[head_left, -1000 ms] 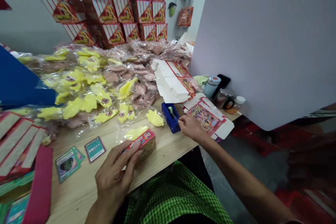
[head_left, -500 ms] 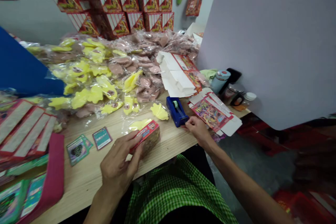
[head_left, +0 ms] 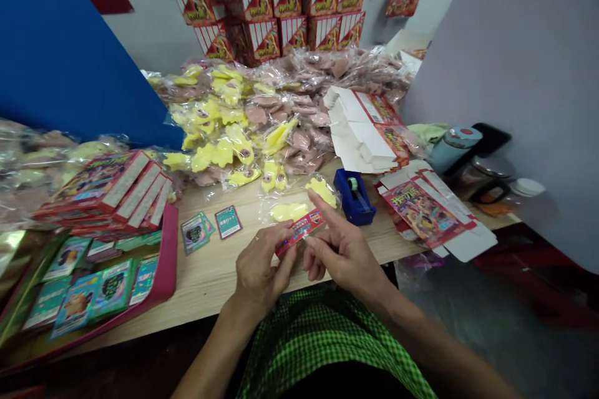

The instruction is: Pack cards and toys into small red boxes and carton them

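Observation:
My left hand [head_left: 264,262] is closed round the near left end of a small red printed box [head_left: 306,228], its red narrow side facing up. At the box's right part, my right hand [head_left: 339,249] has its thumb pressed to the edge and its index finger stretched out above. By that thumb tip shows a small pale bit that looks like a piece of tape. A blue tape dispenser [head_left: 354,198] stands on the table just beyond my right hand. Behind the box lie bagged yellow figures [head_left: 287,211].
Left, a pink-rimmed tray [head_left: 171,255] holds card packs, with red boxes [head_left: 112,190] stacked on it. Loose cards [head_left: 228,222] lie beside it. Flattened cartons [head_left: 421,206], a light blue bottle [head_left: 456,146] and a grey partition [head_left: 528,75] are right. Bagged pink pieces [head_left: 309,106] heap behind.
My right hand has moved left from the tape dispenser's front end to the box. The left hand still holds the box. The view has turned left.

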The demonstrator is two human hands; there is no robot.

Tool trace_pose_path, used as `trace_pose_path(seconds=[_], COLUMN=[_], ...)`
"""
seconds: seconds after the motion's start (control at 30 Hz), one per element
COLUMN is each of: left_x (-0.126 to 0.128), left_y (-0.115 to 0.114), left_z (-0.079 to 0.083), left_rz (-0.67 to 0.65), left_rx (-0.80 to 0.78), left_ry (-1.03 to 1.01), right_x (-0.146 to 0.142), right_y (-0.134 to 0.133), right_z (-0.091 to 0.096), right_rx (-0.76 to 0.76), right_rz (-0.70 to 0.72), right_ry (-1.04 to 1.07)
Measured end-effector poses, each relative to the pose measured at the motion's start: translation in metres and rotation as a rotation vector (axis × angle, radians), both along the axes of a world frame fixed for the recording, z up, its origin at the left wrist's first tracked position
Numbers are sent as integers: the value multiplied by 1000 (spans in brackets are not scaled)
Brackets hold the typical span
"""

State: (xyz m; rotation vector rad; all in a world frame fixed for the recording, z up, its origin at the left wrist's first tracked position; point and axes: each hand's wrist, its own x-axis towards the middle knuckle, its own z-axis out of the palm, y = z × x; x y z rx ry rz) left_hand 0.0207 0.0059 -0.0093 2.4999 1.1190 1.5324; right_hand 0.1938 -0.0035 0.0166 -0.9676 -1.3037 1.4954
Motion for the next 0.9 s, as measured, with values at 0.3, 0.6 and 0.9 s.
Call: trace_pose_path(seconds=[0.3,0.6,0.9], left_x=[-4,-6,15], left_y=[5,22,12], left_z=[2,39,48], left_rz=[-85,-210,-38], left_rx=[-39,-453,-270], left_ry=[42,-29,345], right_x=[-8,-14,48], right_y=[7,-2,-8], right_z=[-2,-16,-39], right_rx=[-135,-62,250], right_rz=[-56,-144,-283], right_ry=[-22,81,-566])
